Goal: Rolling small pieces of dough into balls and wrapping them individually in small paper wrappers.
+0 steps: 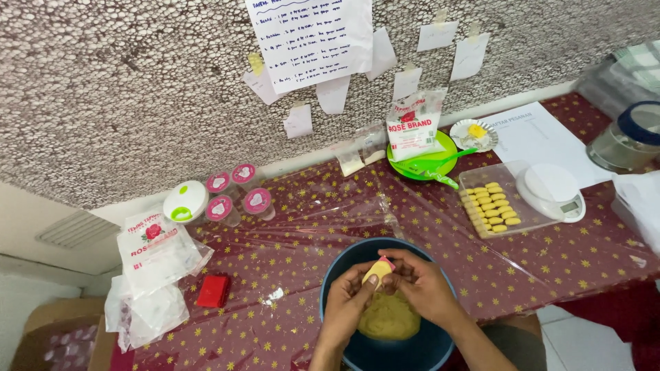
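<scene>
Both forearms rose from the bottom edge; the left hand (346,300) and right hand (421,284) met at lower centre, fingers curled together.

A: What colour is the tablecloth (330,206)?
B: Maroon, dotted with gold stars. The bowl (337,275) is blue, its dough (388,317) pale yellow.
A: And farther back?
B: A bright green plate (443,148), a small red box (213,290), pink-lidded cups (237,192).

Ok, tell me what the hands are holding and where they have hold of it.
Both hands, left hand and right hand, hold a small yellow lump of dough over the blue bowl. The fingertips pinch it around its sides, with its top showing.
</scene>
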